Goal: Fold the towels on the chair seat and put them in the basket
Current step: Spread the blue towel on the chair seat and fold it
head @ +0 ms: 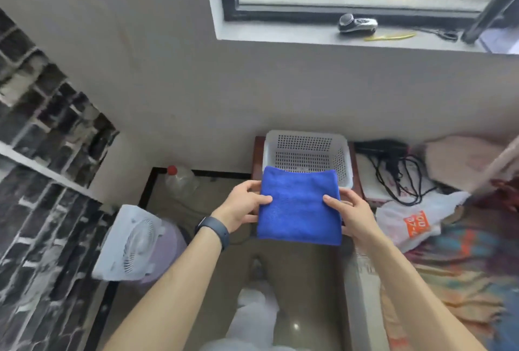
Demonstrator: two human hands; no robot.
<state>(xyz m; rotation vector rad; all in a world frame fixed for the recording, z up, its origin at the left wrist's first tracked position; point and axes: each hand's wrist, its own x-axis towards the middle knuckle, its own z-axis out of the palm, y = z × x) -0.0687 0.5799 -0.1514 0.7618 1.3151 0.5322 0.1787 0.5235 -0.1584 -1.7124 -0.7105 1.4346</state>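
A folded blue towel (299, 207) hangs in the air between both my hands, a flat rectangle with its far edge overlapping the near rim of the basket. My left hand (243, 204) grips its left edge, thumb on top. My right hand (349, 210) grips the right edge the same way. The white perforated plastic basket (309, 151) stands just beyond the towel on a dark brown seat (257, 159) against the wall; what shows of its inside holds nothing. The towel hides the seat's front part.
A white box fan (132, 244) leans on a lilac bin at the left. A plastic bottle with a red cap (179, 179) stands by the wall. Black cables (398, 173), a white bag (415, 221) and patterned bedding (463, 280) lie to the right. My legs are below.
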